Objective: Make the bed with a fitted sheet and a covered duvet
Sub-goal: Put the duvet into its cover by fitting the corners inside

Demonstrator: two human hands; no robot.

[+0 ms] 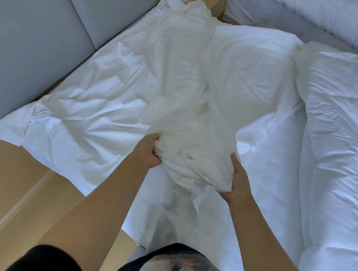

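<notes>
Now both hands hold a gathered bunch of the cream cover (pixel 193 161) at the near edge of the bed. The left hand (pixel 152 152) takes its left side and the right hand (pixel 237 179) its right, each grip clamped on cloth. The rest trails far across the white sheet (pixel 75 113), and the duvet (pixel 335 133) lies heaped at right. It would go best to find the cover's corners first, then draw the hands apart and shake it flat.

The sheet (pixel 135 75) lies spread mid-scene, its near part bunched between left hand (pixel 152 152) and right hand (pixel 236 184). The duvet (pixel 336 127) lies right of it, panels (pixel 45 24) far left, perhaps pillows (pixel 304 15) far right.
</notes>
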